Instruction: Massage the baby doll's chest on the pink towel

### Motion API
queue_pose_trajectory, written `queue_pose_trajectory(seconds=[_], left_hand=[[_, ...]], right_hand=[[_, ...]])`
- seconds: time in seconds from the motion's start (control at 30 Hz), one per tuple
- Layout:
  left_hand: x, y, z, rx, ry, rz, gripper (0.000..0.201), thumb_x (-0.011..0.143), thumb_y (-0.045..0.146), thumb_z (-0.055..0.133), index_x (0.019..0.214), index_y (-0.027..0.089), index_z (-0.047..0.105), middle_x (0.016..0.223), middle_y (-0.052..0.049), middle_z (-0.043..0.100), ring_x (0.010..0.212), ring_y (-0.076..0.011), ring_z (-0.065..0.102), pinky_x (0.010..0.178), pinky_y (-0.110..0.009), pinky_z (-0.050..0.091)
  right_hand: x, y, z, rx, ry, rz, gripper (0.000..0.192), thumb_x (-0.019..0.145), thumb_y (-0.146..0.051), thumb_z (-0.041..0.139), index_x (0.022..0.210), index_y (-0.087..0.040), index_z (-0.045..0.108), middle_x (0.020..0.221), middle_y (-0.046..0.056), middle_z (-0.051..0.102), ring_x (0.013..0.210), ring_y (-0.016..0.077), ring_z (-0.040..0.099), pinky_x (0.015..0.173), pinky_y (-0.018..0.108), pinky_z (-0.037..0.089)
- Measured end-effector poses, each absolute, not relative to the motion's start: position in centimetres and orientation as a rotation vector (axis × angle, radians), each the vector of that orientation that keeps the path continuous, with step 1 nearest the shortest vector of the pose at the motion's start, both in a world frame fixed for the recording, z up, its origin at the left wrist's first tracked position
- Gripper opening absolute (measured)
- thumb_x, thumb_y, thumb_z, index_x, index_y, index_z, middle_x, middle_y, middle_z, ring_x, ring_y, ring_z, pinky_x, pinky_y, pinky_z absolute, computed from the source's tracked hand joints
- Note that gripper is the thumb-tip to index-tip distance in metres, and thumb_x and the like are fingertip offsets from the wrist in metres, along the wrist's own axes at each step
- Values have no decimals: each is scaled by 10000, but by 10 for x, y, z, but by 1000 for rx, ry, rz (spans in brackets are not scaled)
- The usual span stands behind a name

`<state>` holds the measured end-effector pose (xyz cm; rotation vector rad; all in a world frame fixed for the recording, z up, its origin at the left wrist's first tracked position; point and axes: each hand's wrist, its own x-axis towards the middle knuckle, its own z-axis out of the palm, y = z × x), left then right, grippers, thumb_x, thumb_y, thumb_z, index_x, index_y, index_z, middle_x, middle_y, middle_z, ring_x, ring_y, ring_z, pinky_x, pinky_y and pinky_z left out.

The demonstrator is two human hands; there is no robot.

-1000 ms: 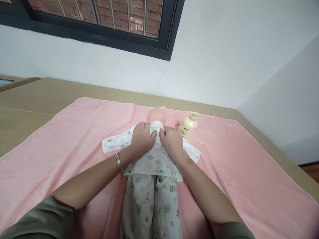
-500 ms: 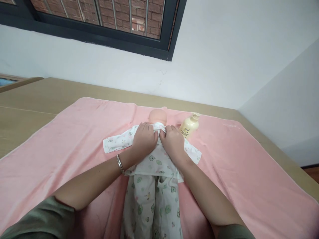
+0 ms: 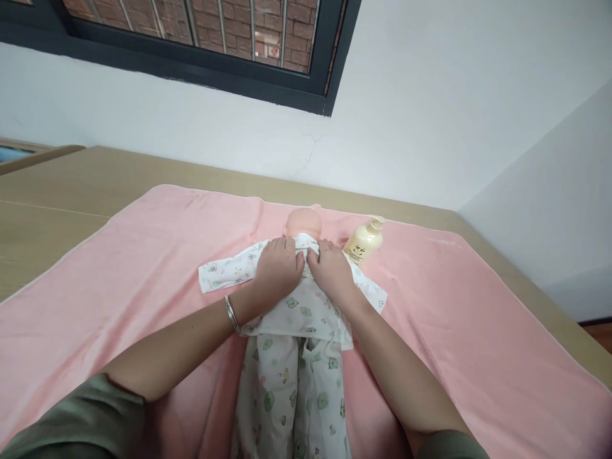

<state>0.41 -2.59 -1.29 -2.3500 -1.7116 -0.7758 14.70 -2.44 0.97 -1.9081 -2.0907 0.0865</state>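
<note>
A baby doll lies on its back, its bald head [image 3: 304, 222] pointing away from me. It wears a white printed shirt [image 3: 299, 312] with both sleeves spread out sideways, and matching trousers [image 3: 291, 395]. My left hand [image 3: 278, 264] rests on the left side of the shirt's upper chest, fingers lying over the cloth near the collar. Mirroring it, my right hand [image 3: 331, 268] lies on the other side, fingers also flat. Both thumbs point inward, a small gap apart, just below the collar [image 3: 306, 241]. Cloth under my palms is hidden.
Beneath the doll a pink blanket [image 3: 157, 255] with shallow folds covers most of the wooden table [image 3: 119, 166]. A pale yellow pump bottle [image 3: 366, 241] leans beside the doll's head, to the right. Behind are a white wall [image 3: 406, 115] and a dark-framed window [image 3: 268, 86].
The fingers of my right hand lie slightly flatter on the shirt. Otherwise the hands, doll and bottle hold their places; the camera view has shifted a little.
</note>
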Motion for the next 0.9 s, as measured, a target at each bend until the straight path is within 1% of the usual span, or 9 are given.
queue_pose_trajectory(seconds=[0.17, 0.37, 0.47, 0.7, 0.9], left_hand=[[5, -28, -11, -2345, -1742, -785, 167, 990, 231, 435, 989, 169, 591, 948, -144, 670, 927, -305, 625, 853, -424, 511], [5, -29, -6, -2337, -1815, -735, 176, 996, 264, 453, 1013, 152, 589, 989, -160, 676, 976, -325, 633, 871, -429, 509], [5, -29, -5, -2339, -1845, -688, 196, 1002, 279, 449, 1030, 145, 589, 1013, -166, 681, 999, -331, 634, 884, -434, 508], [5, -30, -4, -2349, -1877, -660, 225, 1009, 288, 438, 1044, 125, 589, 1027, -174, 675, 1020, -331, 634, 895, -432, 509], [6, -30, -3, -2341, -1910, -691, 200, 1005, 289, 459, 1039, 138, 585, 1021, -170, 675, 1024, -327, 641, 885, -428, 512]], right_hand=[[143, -31, 13, -1994, -2054, 23, 346, 1072, -347, 407, 1125, -148, 684, 1154, 142, 748, 1104, 265, 670, 906, 315, 445], [137, -37, 16, -2105, -2029, -96, 368, 1090, -392, 395, 1097, -147, 669, 1044, 149, 762, 1036, 268, 709, 778, 307, 459], [136, -37, 17, -2136, -2006, -96, 350, 1087, -415, 408, 1114, -155, 641, 1030, 139, 762, 987, 266, 720, 723, 305, 448], [135, -38, 18, -2163, -1979, -70, 329, 1088, -426, 412, 1148, -163, 599, 1027, 129, 757, 958, 268, 728, 695, 302, 428], [136, -36, 15, -2143, -1970, -66, 320, 1081, -414, 421, 1134, -164, 615, 1051, 128, 757, 985, 275, 725, 717, 309, 437]])
